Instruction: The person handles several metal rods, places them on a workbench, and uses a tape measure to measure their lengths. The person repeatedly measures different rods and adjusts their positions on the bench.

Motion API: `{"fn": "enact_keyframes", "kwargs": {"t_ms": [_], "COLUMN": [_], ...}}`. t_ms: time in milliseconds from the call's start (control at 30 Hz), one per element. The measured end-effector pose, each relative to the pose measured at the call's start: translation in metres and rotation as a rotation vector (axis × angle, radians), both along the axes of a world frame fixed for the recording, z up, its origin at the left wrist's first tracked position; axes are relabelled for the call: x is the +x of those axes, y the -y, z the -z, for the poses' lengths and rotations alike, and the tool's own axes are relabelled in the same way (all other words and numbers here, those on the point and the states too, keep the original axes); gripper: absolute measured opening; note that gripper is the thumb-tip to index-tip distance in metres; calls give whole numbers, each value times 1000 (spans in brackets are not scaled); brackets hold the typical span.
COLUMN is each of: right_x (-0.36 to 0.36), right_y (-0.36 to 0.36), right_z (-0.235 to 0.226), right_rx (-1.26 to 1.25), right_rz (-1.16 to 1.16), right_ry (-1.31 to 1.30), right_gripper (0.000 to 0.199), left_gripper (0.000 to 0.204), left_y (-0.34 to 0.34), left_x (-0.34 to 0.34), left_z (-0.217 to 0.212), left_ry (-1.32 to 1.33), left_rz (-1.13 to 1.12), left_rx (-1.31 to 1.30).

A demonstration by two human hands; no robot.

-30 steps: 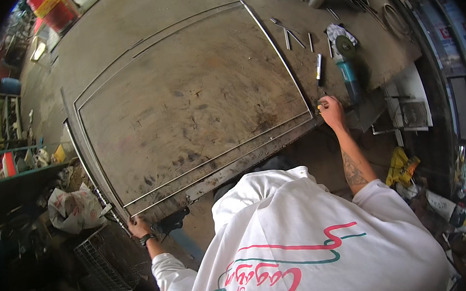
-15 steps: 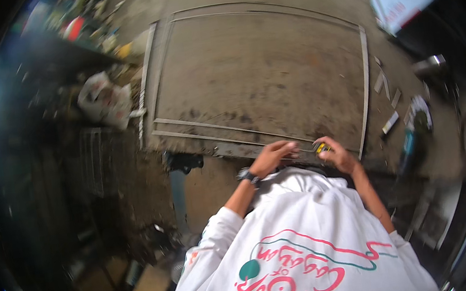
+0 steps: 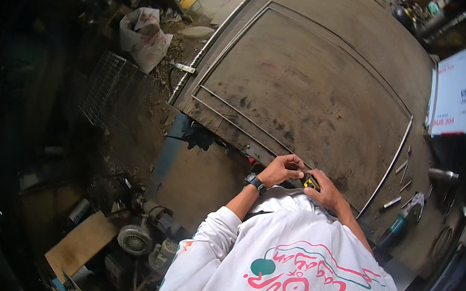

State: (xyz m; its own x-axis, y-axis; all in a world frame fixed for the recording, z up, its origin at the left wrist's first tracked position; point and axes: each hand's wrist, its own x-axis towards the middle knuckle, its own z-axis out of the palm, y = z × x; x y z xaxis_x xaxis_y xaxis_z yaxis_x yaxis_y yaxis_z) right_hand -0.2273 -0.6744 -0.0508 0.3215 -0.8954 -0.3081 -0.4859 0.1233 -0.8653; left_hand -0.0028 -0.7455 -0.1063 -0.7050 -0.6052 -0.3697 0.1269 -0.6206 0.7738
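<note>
My right hand (image 3: pixel 327 191) is closed around a small yellow-and-black tape measure (image 3: pixel 311 182) at the near edge of the worktable. Just left of it, my left hand (image 3: pixel 282 169) has its fingers bent and pinched together, close to the tape measure's front; what lies between the fingertips is too small to make out. A dark watch (image 3: pixel 255 183) sits on my left wrist. Beyond both hands, a large rectangular frame of thin metal strips (image 3: pixel 247 117) lies flat on the brown, stained worktable (image 3: pixel 318 82). Its near side passes close by my left hand.
An angle grinder (image 3: pixel 399 223), a white marker-like stick (image 3: pixel 390 203) and metal offcuts (image 3: pixel 402 166) lie at the right. A printed white sheet (image 3: pixel 459 91) stands farther right. A clamp (image 3: pixel 184 68) sits on the left edge. Below left are a motor-like machine (image 3: pixel 135 239) and a board (image 3: pixel 85 242).
My view has turned, so the table appears rotated clockwise. My hands have come together, the left now beside the tape measure that my right hand still holds.
</note>
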Motion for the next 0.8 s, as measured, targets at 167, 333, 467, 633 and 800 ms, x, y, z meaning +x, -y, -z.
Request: {"fn": "enact_keyframes", "kwargs": {"t_ms": [167, 333, 467, 633, 800], "right_x": [-2, 68, 146, 232, 255], "right_y": [22, 100, 170, 224, 224], "right_z": [35, 23, 49, 65, 82], "right_rx": [288, 238, 158, 89, 58], "right_rz": [121, 110, 60, -51, -44], "right_ry": [11, -186, -353, -535, -652], "right_gripper": [52, 48, 55, 56, 56], "left_gripper": [37, 58, 87, 98, 103], "left_y": [67, 117, 122, 125, 131], "left_x": [81, 184, 201, 202, 210], "left_z": [0, 67, 92, 102, 98], "left_ry": [-75, 644, 1409, 1451, 1416], "left_rz": [-408, -818, -499, -408, -406], "left_rx": [82, -294, -855, -853, -915]}}
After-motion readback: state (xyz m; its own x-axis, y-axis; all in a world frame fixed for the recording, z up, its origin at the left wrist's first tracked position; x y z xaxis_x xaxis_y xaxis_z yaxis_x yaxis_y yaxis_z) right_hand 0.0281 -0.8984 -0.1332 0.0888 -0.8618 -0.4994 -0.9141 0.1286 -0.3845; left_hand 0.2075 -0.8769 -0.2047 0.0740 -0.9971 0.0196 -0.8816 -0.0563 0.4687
